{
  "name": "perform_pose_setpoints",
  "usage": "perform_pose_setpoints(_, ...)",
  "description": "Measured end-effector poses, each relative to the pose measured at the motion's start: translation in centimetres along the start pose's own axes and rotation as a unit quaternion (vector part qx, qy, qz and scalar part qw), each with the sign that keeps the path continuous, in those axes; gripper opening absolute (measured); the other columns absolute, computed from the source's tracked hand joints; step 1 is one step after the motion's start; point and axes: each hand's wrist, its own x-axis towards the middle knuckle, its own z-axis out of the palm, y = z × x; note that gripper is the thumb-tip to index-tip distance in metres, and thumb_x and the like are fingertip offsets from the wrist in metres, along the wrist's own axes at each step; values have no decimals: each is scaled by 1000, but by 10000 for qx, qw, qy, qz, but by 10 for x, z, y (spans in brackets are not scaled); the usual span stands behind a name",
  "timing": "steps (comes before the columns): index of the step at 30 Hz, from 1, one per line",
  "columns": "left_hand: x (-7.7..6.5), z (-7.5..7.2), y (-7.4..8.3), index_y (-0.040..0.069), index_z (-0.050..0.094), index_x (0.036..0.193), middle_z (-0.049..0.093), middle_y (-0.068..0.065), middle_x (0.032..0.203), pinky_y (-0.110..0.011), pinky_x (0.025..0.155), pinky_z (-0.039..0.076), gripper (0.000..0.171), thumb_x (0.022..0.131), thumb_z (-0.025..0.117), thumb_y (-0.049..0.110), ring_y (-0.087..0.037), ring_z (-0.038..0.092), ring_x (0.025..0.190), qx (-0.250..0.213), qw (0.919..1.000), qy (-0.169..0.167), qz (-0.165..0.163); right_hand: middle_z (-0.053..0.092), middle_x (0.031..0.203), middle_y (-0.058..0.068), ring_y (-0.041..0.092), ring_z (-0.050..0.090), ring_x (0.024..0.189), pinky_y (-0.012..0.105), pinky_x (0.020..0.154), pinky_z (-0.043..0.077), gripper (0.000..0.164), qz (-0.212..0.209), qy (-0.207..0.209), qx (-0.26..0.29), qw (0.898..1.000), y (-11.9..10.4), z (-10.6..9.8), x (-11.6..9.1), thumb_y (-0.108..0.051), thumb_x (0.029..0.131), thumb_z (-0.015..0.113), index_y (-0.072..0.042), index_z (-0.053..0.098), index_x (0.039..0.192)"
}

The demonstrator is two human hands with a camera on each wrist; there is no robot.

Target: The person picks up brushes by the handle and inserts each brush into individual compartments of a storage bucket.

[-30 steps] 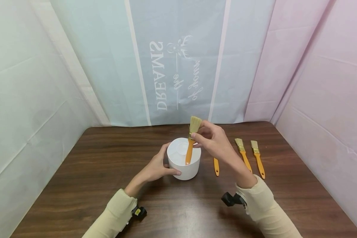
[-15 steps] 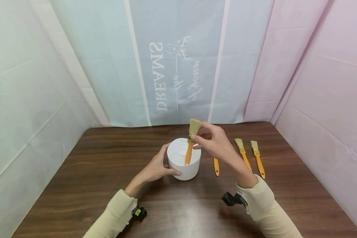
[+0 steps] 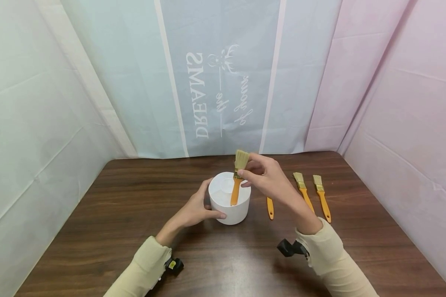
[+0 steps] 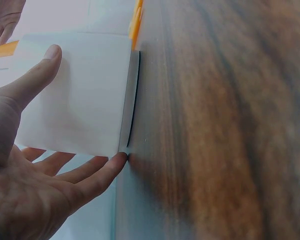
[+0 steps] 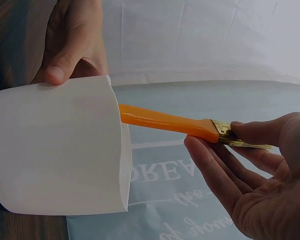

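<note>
A white round container [image 3: 232,214] stands on the brown table. My left hand [image 3: 198,208] grips it from the left, thumb on the front wall and fingers round the far side. Bristles up, a paintbrush [image 3: 236,192] with an orange handle is pinched at its metal band by my right hand [image 3: 269,177]. In the right wrist view, the orange handle [image 5: 165,120] reaches past the rim into the container, so its end is hidden. The left wrist view shows the container's side wall [image 4: 85,95] between thumb and fingers.
Two more paintbrushes, one near [image 3: 303,192] and one farther right [image 3: 322,198], lie on the table [image 3: 134,198]. Another brush handle [image 3: 270,208] shows from under my right hand. A pale printed curtain [image 3: 223,82] hangs behind the table.
The pinched paintbrush has sunk slightly and moved a little left, its handle end now down inside the container's rim. My left hand and the container have stayed in place.
</note>
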Motion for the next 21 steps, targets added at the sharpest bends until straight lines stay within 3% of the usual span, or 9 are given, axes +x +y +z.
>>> perform_pose_setpoints(15, 0, 0, -1, 26, 22, 160, 37, -4, 159, -49, 100, 58, 111, 76, 94, 21, -29, 42, 144, -13, 10000, 1, 30, 74, 112, 22, 29, 77, 96, 39, 74, 66, 26, -48, -80, 127, 9999, 1, 2, 0, -14, 102, 66, -3, 65, 125)
perform_pose_setpoints(21, 1, 0, -1, 24, 22, 161, 37, -6, 159, -48, 100, 59, 111, 77, 94, 20, -30, 43, 143, -76, 9999, -23, 117, 74, 110, 19, 27, 77, 95, 38, 74, 66, 13, 0, -86, 81, 9999, 0, 3, 0, -16, 102, 65, -6, 66, 111)
